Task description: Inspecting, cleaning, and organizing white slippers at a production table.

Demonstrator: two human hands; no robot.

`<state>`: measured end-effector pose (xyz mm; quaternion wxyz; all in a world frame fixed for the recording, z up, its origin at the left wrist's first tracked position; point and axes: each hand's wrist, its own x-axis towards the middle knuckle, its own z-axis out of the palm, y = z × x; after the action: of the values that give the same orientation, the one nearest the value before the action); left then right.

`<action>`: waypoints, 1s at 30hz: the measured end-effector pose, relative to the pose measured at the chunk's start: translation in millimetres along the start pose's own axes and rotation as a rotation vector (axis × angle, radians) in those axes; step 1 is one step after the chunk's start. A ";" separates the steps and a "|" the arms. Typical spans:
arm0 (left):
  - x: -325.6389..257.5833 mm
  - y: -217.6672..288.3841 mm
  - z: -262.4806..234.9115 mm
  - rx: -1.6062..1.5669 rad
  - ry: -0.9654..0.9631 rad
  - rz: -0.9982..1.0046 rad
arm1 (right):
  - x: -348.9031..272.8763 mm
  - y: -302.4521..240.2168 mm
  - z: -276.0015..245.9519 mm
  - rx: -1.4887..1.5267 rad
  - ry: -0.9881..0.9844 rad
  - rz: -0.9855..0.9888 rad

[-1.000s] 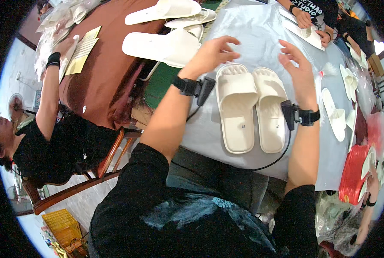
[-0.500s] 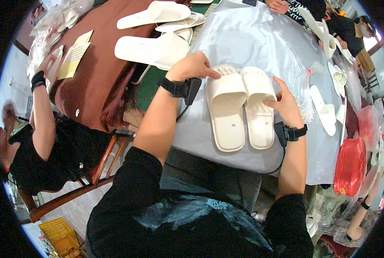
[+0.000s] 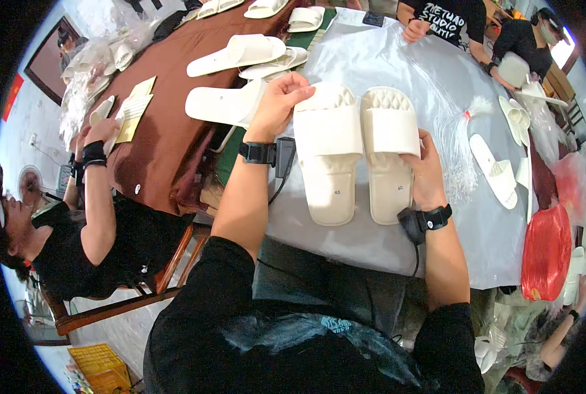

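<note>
Two cream slippers are side by side in front of me with their quilted toes pointing away, the left slipper [image 3: 332, 138] and the right slipper [image 3: 390, 134]. They look raised a little off the grey covered table. My left hand [image 3: 281, 108] pinches the left slipper at its toe, thumb on top and the other fingers partly hidden. At the outer side of the right slipper is my right hand [image 3: 428, 174], closed round its edge just behind the strap, with the thumb on the insole. A narrow gap parts the slippers. Each wrist wears a black strapped device.
Plastic ties [image 3: 464, 151] lie in a bundle on the grey table cover [image 3: 359, 52]. More slippers [image 3: 493, 171] are to the right, others [image 3: 237, 56] on the brown cloth [image 3: 168, 105]. A red plastic package [image 3: 546, 253] hangs at the right edge. Co-workers sit left and across.
Both slippers have come up toward me and slightly left, and a wider gap shows between them. My right hand has closed on the right slipper's side. The view has shifted a little.
</note>
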<state>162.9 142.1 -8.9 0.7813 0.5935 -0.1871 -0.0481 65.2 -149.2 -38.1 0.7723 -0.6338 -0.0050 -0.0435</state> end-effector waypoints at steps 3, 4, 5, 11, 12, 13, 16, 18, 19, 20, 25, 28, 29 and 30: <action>-3.4 7.3 -1.4 -0.028 0.034 0.098 | -3.7 2.7 8.4 0.193 -0.038 -0.018; -4.5 7.6 -1.3 -0.052 0.035 0.106 | -6.4 -0.2 12.1 0.233 -0.059 0.002; -5.7 7.6 -1.3 -0.077 0.035 0.113 | -8.0 -1.3 15.4 0.273 -0.080 0.023; -2.9 1.2 -3.1 -0.138 -0.028 0.103 | -8.2 4.2 13.9 0.236 -0.066 -0.032; -3.3 0.9 -2.9 -0.133 -0.026 0.098 | -8.6 5.3 12.8 0.238 -0.063 -0.024; -3.3 0.3 -2.8 -0.129 -0.025 0.093 | -7.3 6.4 10.7 0.221 -0.073 -0.023; -0.8 -1.2 -2.7 -0.120 -0.019 0.077 | -5.9 7.1 10.3 0.225 -0.094 -0.009; -0.1 -2.9 -2.4 -0.106 -0.026 0.074 | -5.3 7.2 10.2 0.243 -0.104 -0.001; 0.4 -4.7 -1.2 -0.109 -0.025 0.067 | -4.7 7.6 9.8 0.221 -0.107 -0.003; 1.0 -7.0 0.8 -0.085 0.000 0.065 | -4.0 8.6 9.3 0.198 -0.111 -0.004; 7.2 -20.9 -2.1 0.177 0.095 -0.037 | -3.8 14.6 9.3 0.086 -0.082 0.005; 10.0 -31.8 -8.7 0.658 0.105 -0.018 | 1.5 24.4 1.5 -0.102 -0.102 -0.005; 10.5 -34.0 -13.0 0.764 0.056 -0.002 | 3.1 28.9 -2.0 -0.192 -0.131 -0.014; 8.0 -32.1 -15.9 0.768 0.053 -0.008 | 1.7 29.3 -0.3 -0.187 -0.129 -0.010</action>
<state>180.6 144.8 -40.9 0.5066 0.8446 -0.1690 0.0377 69.1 -144.0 -66.7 0.7075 -0.7047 -0.0538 -0.0064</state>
